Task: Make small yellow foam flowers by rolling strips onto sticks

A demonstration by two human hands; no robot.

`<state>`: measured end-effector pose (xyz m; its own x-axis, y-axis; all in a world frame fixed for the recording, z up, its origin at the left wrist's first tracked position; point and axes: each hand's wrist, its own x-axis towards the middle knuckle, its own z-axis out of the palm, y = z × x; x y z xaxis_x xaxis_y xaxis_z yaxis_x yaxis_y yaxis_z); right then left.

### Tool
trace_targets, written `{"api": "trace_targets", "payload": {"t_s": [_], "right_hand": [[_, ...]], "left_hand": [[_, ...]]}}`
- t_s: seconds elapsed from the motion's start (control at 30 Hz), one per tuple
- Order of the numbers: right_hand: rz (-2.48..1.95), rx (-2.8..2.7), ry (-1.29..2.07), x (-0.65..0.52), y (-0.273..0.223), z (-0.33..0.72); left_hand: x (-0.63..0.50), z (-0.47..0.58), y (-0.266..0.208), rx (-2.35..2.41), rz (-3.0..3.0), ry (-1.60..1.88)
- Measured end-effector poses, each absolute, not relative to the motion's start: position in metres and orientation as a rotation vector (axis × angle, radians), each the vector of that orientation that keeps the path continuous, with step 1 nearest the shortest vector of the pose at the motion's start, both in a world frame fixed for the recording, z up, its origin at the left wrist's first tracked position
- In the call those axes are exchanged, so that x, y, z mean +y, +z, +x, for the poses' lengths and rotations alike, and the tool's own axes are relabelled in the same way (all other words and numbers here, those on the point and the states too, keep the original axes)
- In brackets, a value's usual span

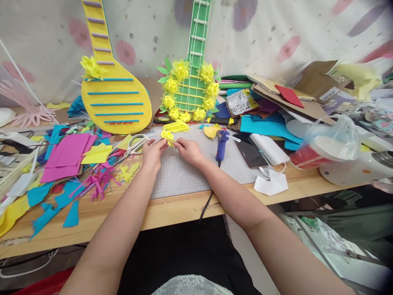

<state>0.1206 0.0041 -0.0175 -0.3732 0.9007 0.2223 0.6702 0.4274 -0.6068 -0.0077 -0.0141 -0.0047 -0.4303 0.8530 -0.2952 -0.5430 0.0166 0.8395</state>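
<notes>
Between my two hands, just above the grey cutting mat [184,176], is a small yellow paper flower [167,136]. My left hand [152,153] pinches it from the left, its fingers closed. From the other side my right hand [188,150] grips the flower's lower right edge between thumb and forefinger. Right behind the flower lies a stack of yellow paper pieces [178,126]. White-handled scissors [136,144] rest beside my left hand. A purple glue gun [221,145] stands on the mat to the right of my right hand.
A yellow paper guitar [116,98] and a green one [192,88] ringed with yellow flowers lean at the back. Magenta sheets [67,157] and scraps cover the left side. On the right are a phone [251,151], a power bank [269,148], a bagged cup [322,149] and piled cardboard [319,82].
</notes>
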Motion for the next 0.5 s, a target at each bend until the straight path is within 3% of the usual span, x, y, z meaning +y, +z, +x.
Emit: {"api": "trace_targets", "payload": {"t_s": [0.5], "right_hand": [[-1.33, -2.281, 0.46, 0.0022, -0.0155, 0.12]], "left_hand": [[-0.0132, -0.0145, -0.0024, 1.213, 0.394, 1.597]]}}
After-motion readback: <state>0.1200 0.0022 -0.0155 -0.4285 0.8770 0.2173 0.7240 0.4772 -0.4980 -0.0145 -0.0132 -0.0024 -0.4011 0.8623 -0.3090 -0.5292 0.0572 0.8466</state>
